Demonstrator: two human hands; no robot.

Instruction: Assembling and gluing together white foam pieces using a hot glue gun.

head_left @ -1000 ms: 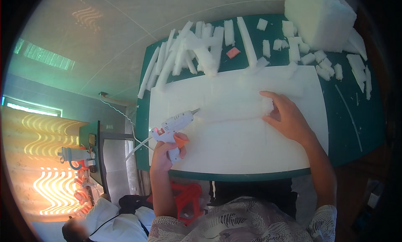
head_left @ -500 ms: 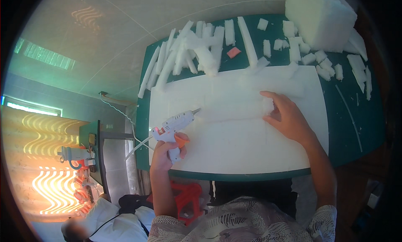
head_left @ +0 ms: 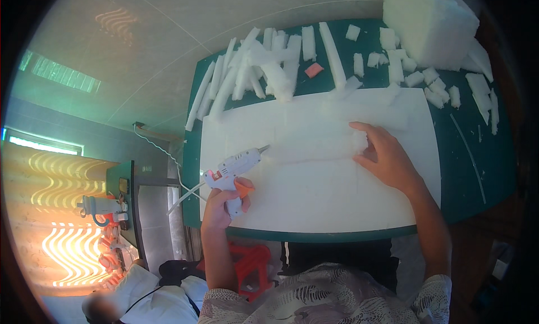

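My left hand [head_left: 223, 205] is wrapped around the grip of a white hot glue gun [head_left: 238, 164] with an orange trigger. A glue stick [head_left: 186, 198] pokes out of its back end, and the nozzle points up and to the right. Under both hands lies a large white board [head_left: 303, 200]. On the right of the board, my right hand [head_left: 384, 158] pinches the end of a white foam piece [head_left: 360, 143] between thumb and fingers. White on white, the foam's left extent is hard to make out.
Long white foam strips [head_left: 230, 80] are heaped along the far edge of the green table [head_left: 382, 234]. Small foam chunks [head_left: 415, 79] and a big foam block [head_left: 429, 26] occupy the far right. A pink piece [head_left: 313, 70] lies among them. Another person [head_left: 146, 293] is at lower left, near a red stool [head_left: 252, 268].
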